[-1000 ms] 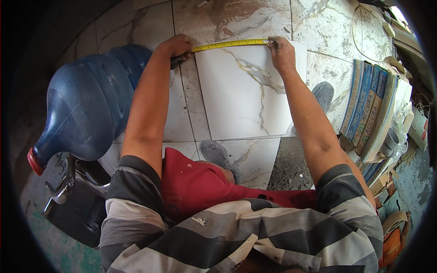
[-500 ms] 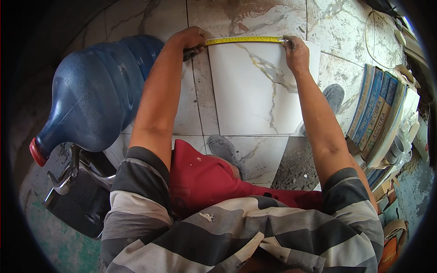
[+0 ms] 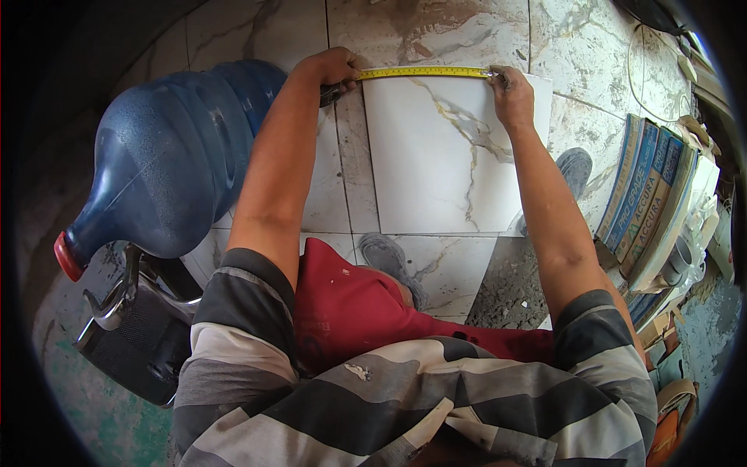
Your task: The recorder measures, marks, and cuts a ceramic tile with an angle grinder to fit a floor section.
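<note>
A yellow tape measure [image 3: 424, 72] is stretched across the far edge of a white marble-patterned tile [image 3: 420, 171], which lies on the floor in front of me. At the tile's far left corner, my left hand [image 3: 337, 68] is closed around the tape measure's dark body, mostly hidden under the fingers. My right hand [image 3: 512, 89] pinches the tape's end between thumb and fingers, a little short of the tile's far right corner. Between my hands the tape runs nearly straight.
A large blue water jug [image 3: 171, 156] with a red cap lies at left, by a black chair-like frame [image 3: 132, 335]. Stacked tile boxes [image 3: 642, 187] stand at right. Grey rubble [image 3: 510, 288] fills a gap in the floor. My grey shoes [image 3: 385, 257] flank the tile's near part.
The whole picture has shifted very slightly. Both hands keep their hold on the tape measure, still stretched along the tile's far edge.
</note>
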The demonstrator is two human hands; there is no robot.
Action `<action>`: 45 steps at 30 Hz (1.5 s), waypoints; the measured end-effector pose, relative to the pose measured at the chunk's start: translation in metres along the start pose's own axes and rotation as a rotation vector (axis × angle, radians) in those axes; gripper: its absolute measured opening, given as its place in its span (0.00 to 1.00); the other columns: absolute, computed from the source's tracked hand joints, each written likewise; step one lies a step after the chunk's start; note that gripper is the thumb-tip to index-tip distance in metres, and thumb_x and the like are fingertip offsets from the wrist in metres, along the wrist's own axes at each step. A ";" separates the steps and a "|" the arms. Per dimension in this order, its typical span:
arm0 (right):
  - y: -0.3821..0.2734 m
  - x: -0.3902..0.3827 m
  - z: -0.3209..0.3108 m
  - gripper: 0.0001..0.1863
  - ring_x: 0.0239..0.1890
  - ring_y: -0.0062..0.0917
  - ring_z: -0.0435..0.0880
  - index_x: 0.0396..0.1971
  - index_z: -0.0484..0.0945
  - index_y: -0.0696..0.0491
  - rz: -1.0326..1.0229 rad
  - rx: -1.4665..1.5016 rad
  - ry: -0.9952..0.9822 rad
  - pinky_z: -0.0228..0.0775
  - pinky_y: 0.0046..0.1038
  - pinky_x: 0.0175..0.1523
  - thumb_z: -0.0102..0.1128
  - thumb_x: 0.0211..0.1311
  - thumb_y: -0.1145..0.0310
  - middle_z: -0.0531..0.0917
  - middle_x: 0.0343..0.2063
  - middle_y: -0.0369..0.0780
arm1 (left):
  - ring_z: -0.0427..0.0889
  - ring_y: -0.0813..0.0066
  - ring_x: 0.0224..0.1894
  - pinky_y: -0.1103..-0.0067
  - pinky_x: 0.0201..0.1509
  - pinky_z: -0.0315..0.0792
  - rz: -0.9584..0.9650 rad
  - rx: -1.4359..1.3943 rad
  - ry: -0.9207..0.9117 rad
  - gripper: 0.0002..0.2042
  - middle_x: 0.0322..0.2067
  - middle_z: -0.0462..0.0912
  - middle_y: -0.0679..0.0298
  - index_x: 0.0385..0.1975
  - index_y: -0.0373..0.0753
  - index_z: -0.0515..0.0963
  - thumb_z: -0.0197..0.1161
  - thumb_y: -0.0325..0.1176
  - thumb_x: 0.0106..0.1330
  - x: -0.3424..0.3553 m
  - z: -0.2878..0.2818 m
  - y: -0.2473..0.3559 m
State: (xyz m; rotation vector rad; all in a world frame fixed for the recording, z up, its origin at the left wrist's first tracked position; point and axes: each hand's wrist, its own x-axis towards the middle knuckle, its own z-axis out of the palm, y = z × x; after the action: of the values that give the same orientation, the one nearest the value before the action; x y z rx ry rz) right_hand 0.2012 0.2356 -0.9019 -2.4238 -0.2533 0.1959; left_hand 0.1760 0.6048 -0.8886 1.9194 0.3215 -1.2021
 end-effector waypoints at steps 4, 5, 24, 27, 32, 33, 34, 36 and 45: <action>-0.004 0.002 0.000 0.10 0.39 0.40 0.83 0.39 0.82 0.52 -0.007 -0.007 0.020 0.74 0.36 0.45 0.66 0.56 0.72 0.84 0.35 0.45 | 0.82 0.77 0.28 0.78 0.32 0.77 -0.062 0.027 -0.032 0.09 0.30 0.84 0.59 0.42 0.31 0.79 0.57 0.26 0.67 -0.002 -0.003 0.005; -0.004 0.002 0.000 0.10 0.39 0.40 0.83 0.39 0.82 0.52 0.018 0.003 0.016 0.74 0.36 0.45 0.67 0.55 0.72 0.84 0.35 0.45 | 0.82 0.77 0.28 0.78 0.32 0.77 -0.057 0.030 -0.020 0.09 0.29 0.84 0.59 0.42 0.31 0.79 0.57 0.26 0.67 -0.002 -0.003 0.006; -0.001 0.009 0.000 0.10 0.37 0.41 0.82 0.39 0.83 0.53 0.002 -0.001 -0.003 0.74 0.37 0.43 0.66 0.56 0.72 0.83 0.34 0.46 | 0.80 0.76 0.25 0.78 0.31 0.76 -0.032 -0.023 -0.011 0.06 0.27 0.83 0.60 0.36 0.31 0.77 0.60 0.27 0.64 0.006 -0.002 -0.010; 0.002 -0.001 -0.003 0.10 0.36 0.41 0.83 0.39 0.83 0.53 0.036 -0.006 -0.042 0.74 0.37 0.43 0.67 0.56 0.71 0.83 0.33 0.46 | 0.80 0.76 0.25 0.79 0.30 0.76 -0.008 0.029 0.006 0.06 0.27 0.83 0.60 0.36 0.31 0.77 0.59 0.27 0.64 0.003 0.001 -0.003; -0.006 0.008 -0.004 0.10 0.35 0.39 0.83 0.40 0.83 0.53 0.050 -0.013 -0.014 0.75 0.36 0.42 0.66 0.57 0.70 0.84 0.34 0.46 | 0.79 0.76 0.24 0.78 0.30 0.76 -0.009 -0.036 -0.012 0.05 0.25 0.82 0.61 0.34 0.32 0.76 0.58 0.28 0.64 0.000 0.000 -0.002; -0.007 0.013 -0.008 0.10 0.34 0.38 0.83 0.40 0.83 0.52 0.046 -0.029 -0.008 0.75 0.35 0.42 0.66 0.57 0.70 0.84 0.34 0.46 | 0.79 0.76 0.24 0.78 0.30 0.76 0.000 -0.034 -0.008 0.05 0.25 0.82 0.61 0.34 0.32 0.76 0.58 0.28 0.64 0.000 0.000 -0.002; -0.009 0.011 -0.008 0.10 0.34 0.38 0.83 0.40 0.83 0.52 0.043 -0.026 -0.005 0.75 0.35 0.42 0.66 0.57 0.70 0.84 0.34 0.46 | 0.79 0.77 0.25 0.78 0.31 0.76 0.024 -0.079 -0.018 0.05 0.26 0.82 0.62 0.34 0.32 0.76 0.58 0.28 0.64 -0.005 0.003 -0.010; -0.014 -0.004 -0.015 0.12 0.32 0.35 0.83 0.41 0.83 0.53 -0.013 0.059 -0.010 0.75 0.32 0.40 0.68 0.57 0.69 0.84 0.33 0.45 | 0.79 0.78 0.27 0.80 0.33 0.75 0.080 -0.147 -0.070 0.05 0.27 0.81 0.62 0.35 0.33 0.75 0.57 0.29 0.65 -0.021 0.011 -0.025; -0.014 -0.006 -0.059 0.19 0.31 0.29 0.82 0.43 0.83 0.56 0.132 0.191 -0.077 0.75 0.29 0.41 0.65 0.61 0.55 0.86 0.34 0.43 | 0.73 0.83 0.27 0.82 0.32 0.71 -0.022 -0.505 -0.195 0.12 0.29 0.74 0.69 0.47 0.35 0.73 0.59 0.30 0.67 -0.175 0.167 -0.069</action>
State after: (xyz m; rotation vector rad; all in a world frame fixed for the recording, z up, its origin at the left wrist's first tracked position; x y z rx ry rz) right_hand 0.2057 0.2075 -0.8474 -2.2464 -0.1027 0.3567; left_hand -0.0586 0.5568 -0.8108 1.3584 0.4892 -1.1772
